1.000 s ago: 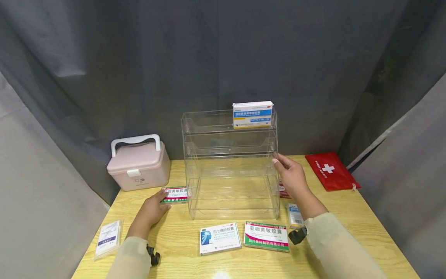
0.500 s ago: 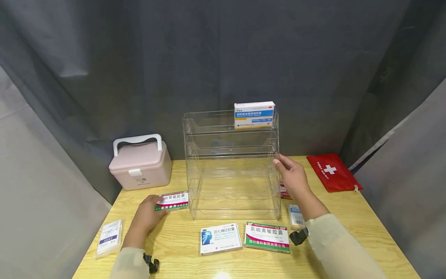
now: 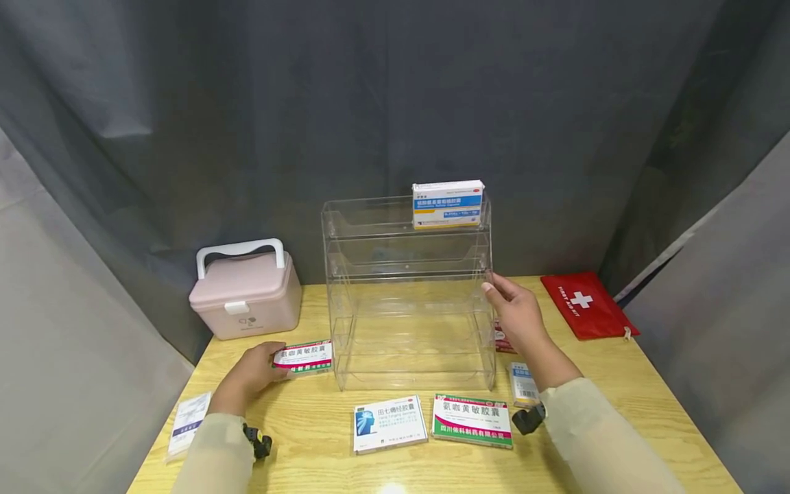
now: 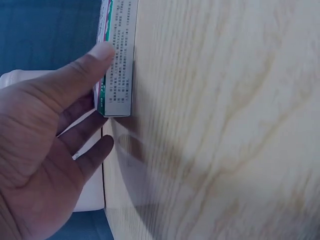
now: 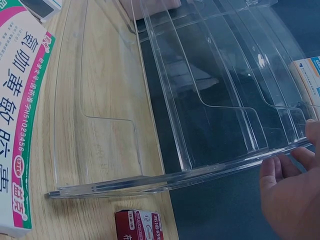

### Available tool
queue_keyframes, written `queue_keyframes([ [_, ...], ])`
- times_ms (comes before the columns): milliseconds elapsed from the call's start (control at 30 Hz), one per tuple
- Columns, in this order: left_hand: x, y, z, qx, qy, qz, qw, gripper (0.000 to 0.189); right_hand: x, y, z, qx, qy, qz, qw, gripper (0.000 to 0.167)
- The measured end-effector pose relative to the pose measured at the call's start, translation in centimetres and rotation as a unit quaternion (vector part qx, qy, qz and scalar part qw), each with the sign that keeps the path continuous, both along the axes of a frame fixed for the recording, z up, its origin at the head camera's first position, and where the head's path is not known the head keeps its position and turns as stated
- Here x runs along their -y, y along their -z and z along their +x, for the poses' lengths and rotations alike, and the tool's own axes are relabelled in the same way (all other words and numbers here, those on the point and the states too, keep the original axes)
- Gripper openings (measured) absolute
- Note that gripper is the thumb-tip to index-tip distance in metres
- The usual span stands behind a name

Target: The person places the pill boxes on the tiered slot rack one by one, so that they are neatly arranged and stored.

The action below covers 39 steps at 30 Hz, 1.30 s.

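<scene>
On the near part of the table [image 3: 321, 453] lie a white box [image 3: 391, 424] and, just beside it, a green box [image 3: 472, 420]; a white packet [image 3: 188, 422] lies to the left and a small blue box [image 3: 524, 383] to the right. Farther, the left hand [image 3: 256, 368] is partly closed, and its thumb and fingers pinch a medicine box [image 3: 302, 357], which is near the left side of the clear rack [image 3: 415, 379]; I cannot tell if they touch. The right hand [image 3: 518, 312] pinches the right edge of this rack, with fingers bent. Beside the rack is a red box [image 3: 503, 337]. Behind are a pink case [image 3: 247, 291], a red pouch [image 3: 586, 304], and a blue-white box [image 3: 447, 204] in the top tier.
</scene>
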State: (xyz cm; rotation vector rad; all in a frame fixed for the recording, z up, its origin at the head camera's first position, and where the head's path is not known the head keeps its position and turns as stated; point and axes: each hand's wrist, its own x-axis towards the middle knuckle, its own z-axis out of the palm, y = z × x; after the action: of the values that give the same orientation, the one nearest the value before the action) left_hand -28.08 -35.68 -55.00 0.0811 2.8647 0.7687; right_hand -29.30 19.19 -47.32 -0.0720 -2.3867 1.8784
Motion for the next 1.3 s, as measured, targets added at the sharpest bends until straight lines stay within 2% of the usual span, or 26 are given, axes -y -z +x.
queue_keyframes([
  [233, 0.1, -0.3, 0.0, 0.011, -0.006, 0.004, 0.9999, 0.074, 0.0, -0.3, 0.1, 0.006, 0.001, 0.004, 1.0, 0.061],
  [467, 0.8, -0.4, 0.9, 0.011, -0.046, 0.021, 0.9987, 0.073, 0.1, -0.4, 0.1, 0.009, 0.001, 0.01, 0.9999, 0.061],
  [667, 2.0, -1.1, 1.5, -0.006, -0.065, 0.055, 0.9963, 0.042, 0.1, -0.6, 0.2, 0.013, 0.0, 0.008, 0.9999, 0.061],
  [833, 3.4, -1.5, 1.9, -0.048, -0.075, 0.094, 0.9916, 0.025, 0.1, -0.5, 0.2, 0.012, -0.001, 0.008, 0.9999, 0.061],
  [967, 3.9, -3.3, 2.8, -0.075, -0.096, 0.134, 0.9834, 0.027, 0.3, -0.3, 0.2, 0.008, -0.004, 0.009, 0.9999, 0.061],
  [1100, 3.7, -6.2, 3.2, -0.117, -0.105, 0.186, 0.9699, 0.032, 0.2, -0.3, 0.2, 0.014, -0.004, 0.012, 0.9998, 0.064],
  [1167, 3.3, -7.7, 3.1, -0.142, -0.103, 0.225, 0.9585, 0.033, 0.0, -0.3, 0.3, 0.015, -0.003, 0.015, 0.9998, 0.065],
  [1300, 2.1, -10.9, 2.9, -0.187, -0.098, 0.274, 0.9385, 0.036, 0.0, -0.4, 0.4, 0.01, -0.005, 0.018, 0.9998, 0.065],
])
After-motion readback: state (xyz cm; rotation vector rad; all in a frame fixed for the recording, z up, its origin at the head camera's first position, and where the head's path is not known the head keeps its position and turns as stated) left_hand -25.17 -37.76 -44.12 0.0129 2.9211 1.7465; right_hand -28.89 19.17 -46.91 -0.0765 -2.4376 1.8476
